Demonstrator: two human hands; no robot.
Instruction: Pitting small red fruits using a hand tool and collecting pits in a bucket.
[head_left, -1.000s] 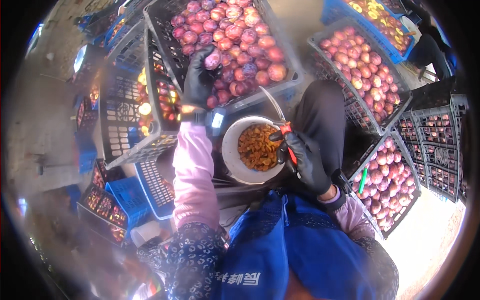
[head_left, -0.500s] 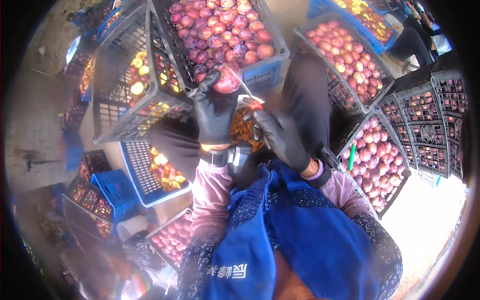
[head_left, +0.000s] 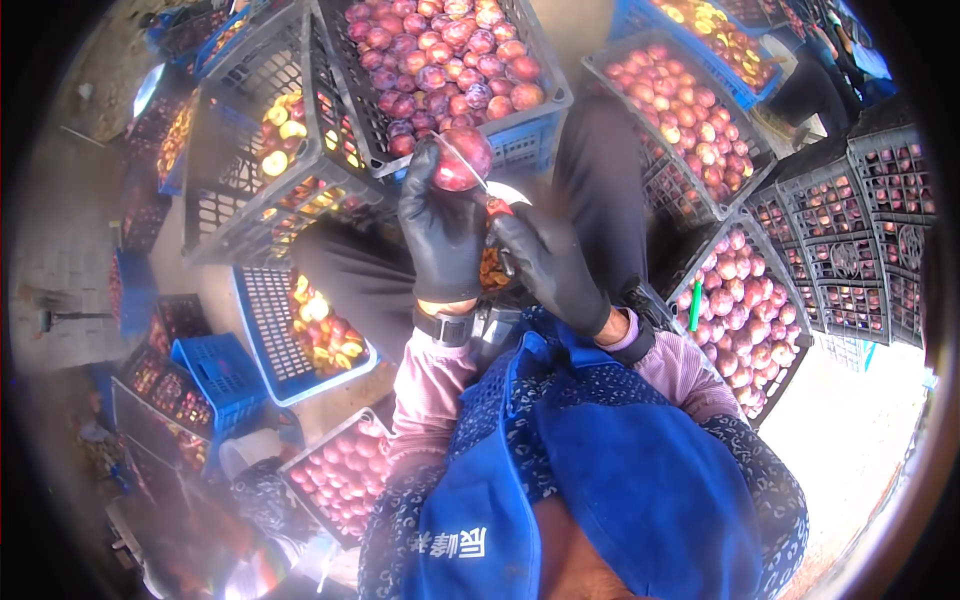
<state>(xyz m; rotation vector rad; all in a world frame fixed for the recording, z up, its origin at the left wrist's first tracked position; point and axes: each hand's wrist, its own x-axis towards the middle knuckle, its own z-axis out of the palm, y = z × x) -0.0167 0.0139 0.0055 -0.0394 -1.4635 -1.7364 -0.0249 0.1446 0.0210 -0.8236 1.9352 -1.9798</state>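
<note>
1 plum (head_left: pixel 472 148) — round, purplish red — knife blade (head_left: pixel 463 162) across it.

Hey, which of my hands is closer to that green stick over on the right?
Right. The right hand, gripping the red-handled tool, is left of the green stick; the left hand, holding a plum, is farther left.

Knife handle (head_left: pixel 497 207) part-hidden, bucket (head_left: pixel 510 191) mostly covered

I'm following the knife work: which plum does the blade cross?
The one plum in the left hand, blade across it; other plums lie in crates.
</note>
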